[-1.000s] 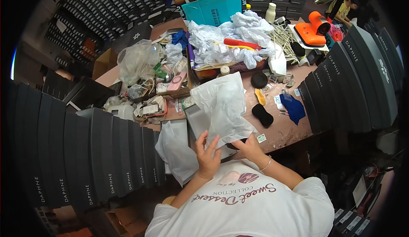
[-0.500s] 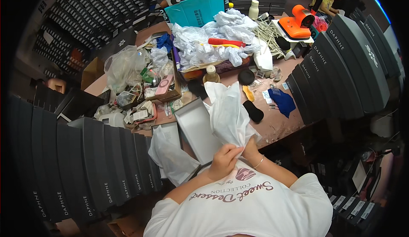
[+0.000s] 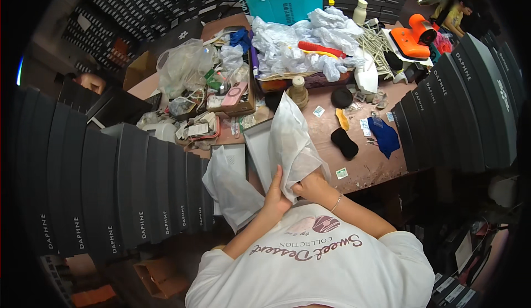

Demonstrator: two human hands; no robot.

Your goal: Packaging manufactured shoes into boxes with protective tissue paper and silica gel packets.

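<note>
Head view: left hand (image 3: 276, 195) holds 1 white bag (image 3: 287, 133), thumb extended; right hand (image 3: 311, 185) touches it, grip hidden.

Since half a second ago, the left hand (image 3: 278, 193) has gone from pinching the white bag (image 3: 287, 136) near its lower end to cupping its left side, and the bag's top now rises to one peak.

the person's two hands (image 3: 276, 199) (image 3: 313, 185), two large white wrappers (image 3: 291, 139) (image 3: 229, 189), one bracelet (image 3: 336, 202), one orange device (image 3: 408, 41), one teal bag (image 3: 285, 6)

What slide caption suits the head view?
Left hand and right hand handle a thin white wrapper near an open box.
</note>
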